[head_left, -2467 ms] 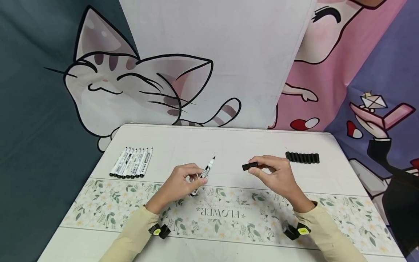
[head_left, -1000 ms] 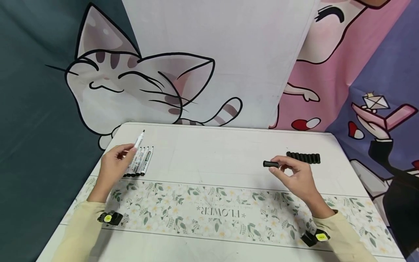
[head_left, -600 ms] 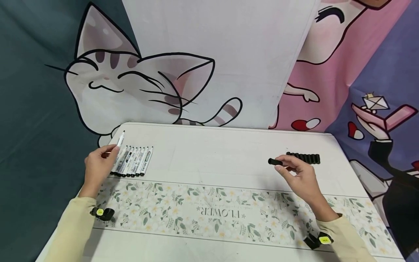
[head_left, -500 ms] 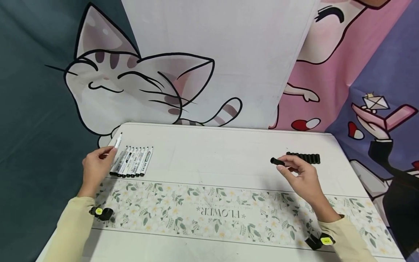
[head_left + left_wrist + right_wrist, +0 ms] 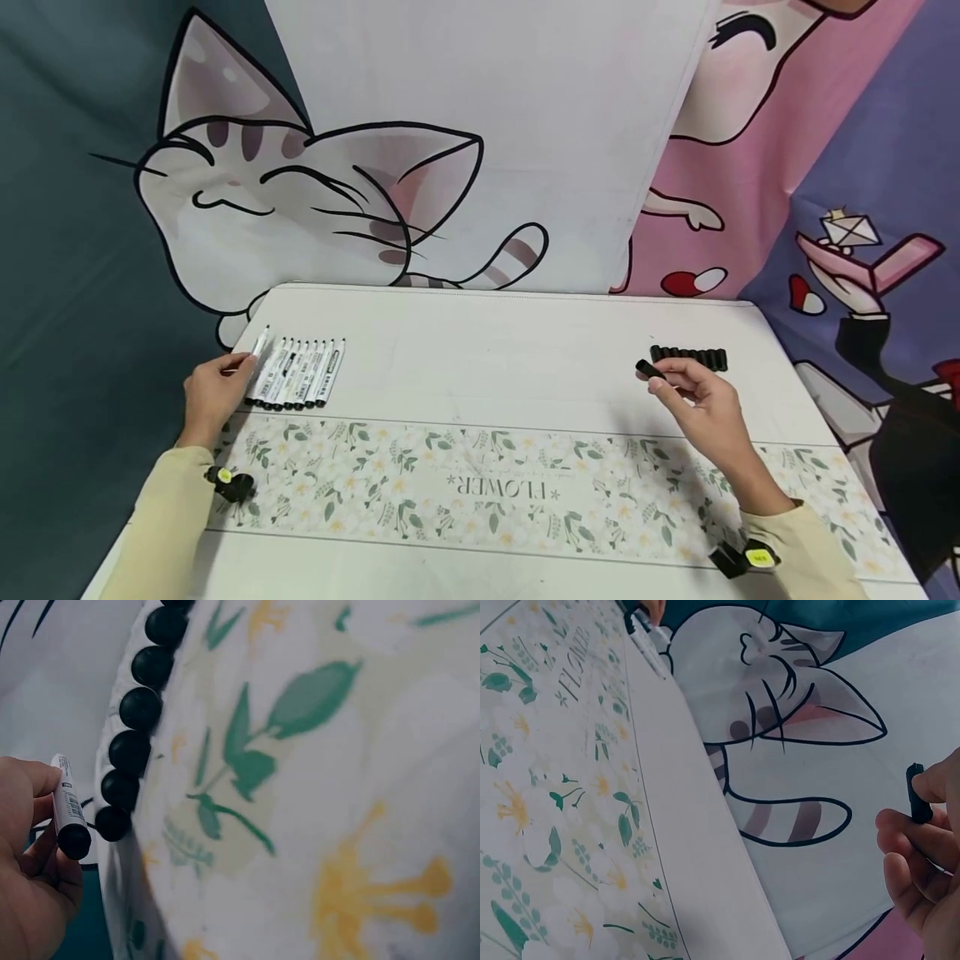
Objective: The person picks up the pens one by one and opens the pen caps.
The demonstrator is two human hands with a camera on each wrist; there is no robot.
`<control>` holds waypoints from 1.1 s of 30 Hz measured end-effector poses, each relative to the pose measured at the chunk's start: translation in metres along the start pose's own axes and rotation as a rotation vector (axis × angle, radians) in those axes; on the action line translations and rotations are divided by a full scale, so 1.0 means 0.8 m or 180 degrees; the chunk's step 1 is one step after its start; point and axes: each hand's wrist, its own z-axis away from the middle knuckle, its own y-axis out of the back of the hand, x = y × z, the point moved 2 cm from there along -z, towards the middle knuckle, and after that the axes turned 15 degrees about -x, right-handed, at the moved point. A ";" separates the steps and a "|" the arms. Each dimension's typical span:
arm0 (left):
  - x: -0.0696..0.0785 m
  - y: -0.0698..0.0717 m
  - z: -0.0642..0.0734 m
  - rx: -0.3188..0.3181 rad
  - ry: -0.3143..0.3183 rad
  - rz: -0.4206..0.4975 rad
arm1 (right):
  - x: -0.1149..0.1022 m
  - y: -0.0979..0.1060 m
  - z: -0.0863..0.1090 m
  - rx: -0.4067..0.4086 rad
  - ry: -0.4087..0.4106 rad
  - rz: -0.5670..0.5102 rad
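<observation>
At the table's left, my left hand pinches an uncapped white marker, its dark tip pointing away from me. The left wrist view shows this marker's black end beside the round black ends of the others. Those white markers lie side by side in a row just right of the hand, tips away. Over on the right, my right hand pinches a black marker cap between thumb and fingers. Close behind it lies a row of black caps, the near left part overlapped by the hand.
A white table carries a flowered band across its front with upside-down FLOWER lettering. Behind it hangs a cartoon cat cloth. A wrist camera sits on each sleeve.
From the middle, my left hand has carried the marker left and lowered it beside the marker row. My right hand has moved right with the cap, up to the cap row.
</observation>
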 end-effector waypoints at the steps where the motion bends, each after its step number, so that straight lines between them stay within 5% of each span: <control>1: -0.003 -0.001 -0.001 -0.0017 0.0005 -0.0016 | 0.000 0.001 0.001 0.0002 -0.0003 -0.0016; 33: -0.021 -0.008 -0.006 -0.0240 0.0180 -0.0075 | 0.028 0.044 0.002 0.0544 -0.0565 0.0166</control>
